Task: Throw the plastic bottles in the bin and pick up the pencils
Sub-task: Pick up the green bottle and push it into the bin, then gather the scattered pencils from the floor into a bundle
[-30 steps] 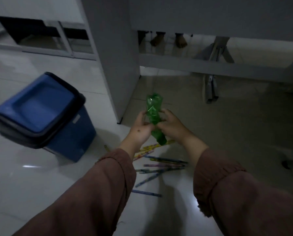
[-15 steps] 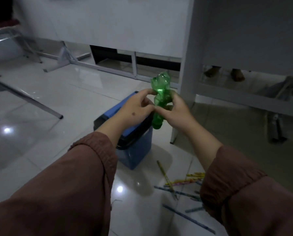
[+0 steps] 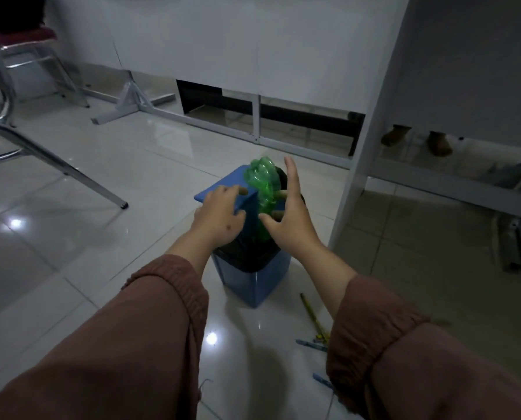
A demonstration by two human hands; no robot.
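Crushed green bottle (image 3: 263, 189) at the blue bin's (image 3: 253, 280) mouth.
Lid (image 3: 223, 189) tipped up; pencils (image 3: 313, 331) scattered on the floor just beside it.

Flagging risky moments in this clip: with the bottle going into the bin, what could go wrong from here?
The crushed green bottle sits half out of the bin while the right hand is open, so it may catch on the tilted lid under the left hand and fall out. The pencils on the floor nearby could be stepped on.

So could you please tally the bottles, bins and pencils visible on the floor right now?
Bottle: 1, green
Bin: 1, blue
Pencils: 4 in view, one yellow, one small yellowish, two blue; sleeve may hide more
Total: 6
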